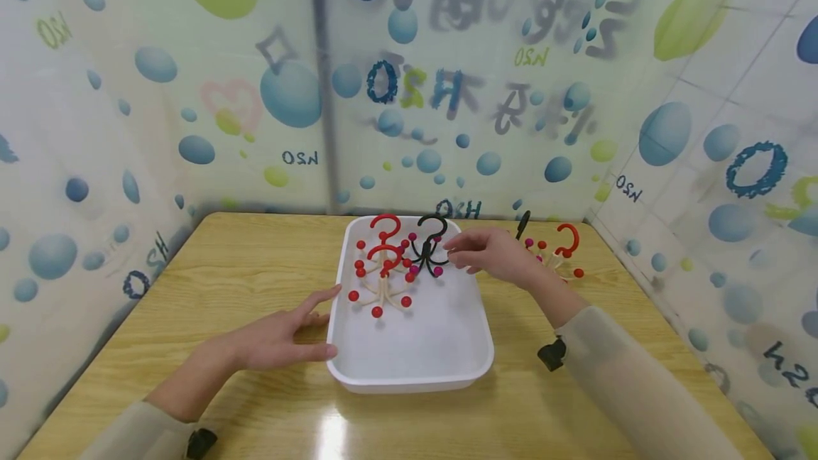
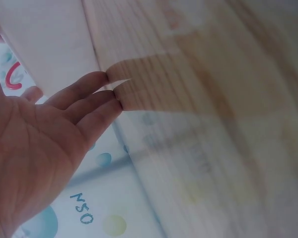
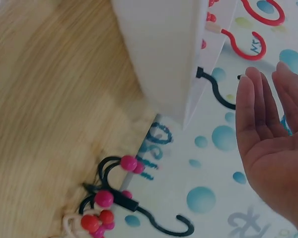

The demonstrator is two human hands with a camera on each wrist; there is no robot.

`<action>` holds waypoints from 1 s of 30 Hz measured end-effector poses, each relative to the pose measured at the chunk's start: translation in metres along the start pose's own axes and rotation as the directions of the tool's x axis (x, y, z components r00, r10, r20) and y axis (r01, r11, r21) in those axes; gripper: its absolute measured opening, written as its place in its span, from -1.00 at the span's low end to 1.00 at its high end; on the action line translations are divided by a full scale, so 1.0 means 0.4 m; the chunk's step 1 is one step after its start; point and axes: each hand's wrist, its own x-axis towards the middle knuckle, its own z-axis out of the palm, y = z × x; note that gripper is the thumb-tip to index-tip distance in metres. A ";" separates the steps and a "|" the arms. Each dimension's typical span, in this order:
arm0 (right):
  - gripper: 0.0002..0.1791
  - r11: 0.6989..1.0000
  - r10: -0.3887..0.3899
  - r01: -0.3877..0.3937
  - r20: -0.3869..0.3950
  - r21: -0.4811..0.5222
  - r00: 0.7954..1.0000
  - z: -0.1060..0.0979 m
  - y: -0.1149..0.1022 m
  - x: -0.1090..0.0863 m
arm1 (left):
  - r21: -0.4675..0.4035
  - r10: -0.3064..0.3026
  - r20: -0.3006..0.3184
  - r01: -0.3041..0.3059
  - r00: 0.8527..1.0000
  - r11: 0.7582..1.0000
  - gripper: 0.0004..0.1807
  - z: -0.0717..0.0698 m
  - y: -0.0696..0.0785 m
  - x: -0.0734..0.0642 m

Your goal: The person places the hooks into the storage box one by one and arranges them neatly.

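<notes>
A white tray (image 1: 415, 360) stands on the wooden table. My left hand (image 1: 271, 339) is at its left side, thumb and fingertips spread along the rim. Inside the tray are two head massagers with red hooks, wooden legs and red balls; the front massager (image 1: 383, 288) partly covers the rear massager (image 1: 385, 218). Beside them stands a black massager (image 1: 426, 253) with a black hook and magenta balls. Over the tray's right rim is my right hand (image 1: 488, 254), fingers extended close to the black massager. In the right wrist view these fingers overlap its hook (image 3: 218, 91), with no grip visible.
On the table right of the tray, partly behind my right hand, lie another black massager (image 3: 123, 199) with magenta balls and a red-hooked massager (image 1: 567, 241). Curtains (image 1: 409, 91) printed with blue and green drops enclose the table (image 1: 275, 261) behind and at both sides.
</notes>
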 end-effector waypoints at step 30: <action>-0.49 0.999 0.040 -0.040 -0.132 0.006 0.990 -0.194 0.232 -0.202 | -0.007 -0.004 0.001 0.004 1.000 1.000 0.13 0.000 0.004 -0.001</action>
